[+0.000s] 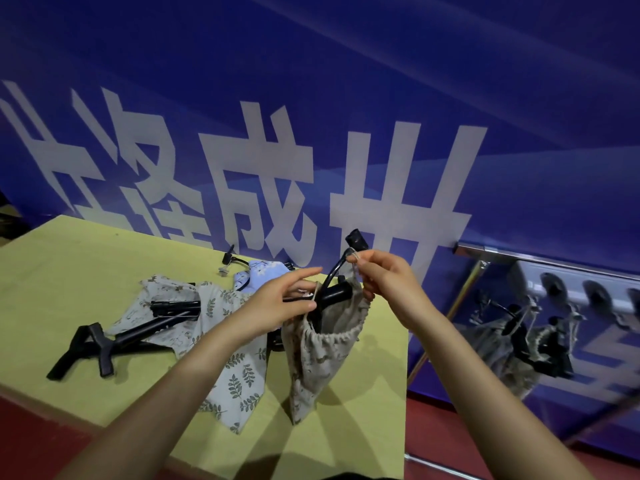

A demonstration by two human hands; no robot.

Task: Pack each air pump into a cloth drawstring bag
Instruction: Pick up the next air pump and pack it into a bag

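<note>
A beige patterned drawstring bag [320,355] hangs upright above the yellow-green table [69,271], a black air pump [332,292] sticking out of its gathered mouth, the hose and nozzle rising above. My right hand [381,282] pinches the bag's drawstring at the top. My left hand [280,299] grips the bag's mouth on the left side, its forefinger stretched out. Another black pump [114,341] lies on the table to the left, partly on a leaf-printed bag [239,372]. A blue bag [259,273] lies further back.
A blue banner with big white characters [277,188] stands right behind the table. To the right, a shiny panel [540,327] mirrors the bag and pump. Red floor runs along the table's near and right edges.
</note>
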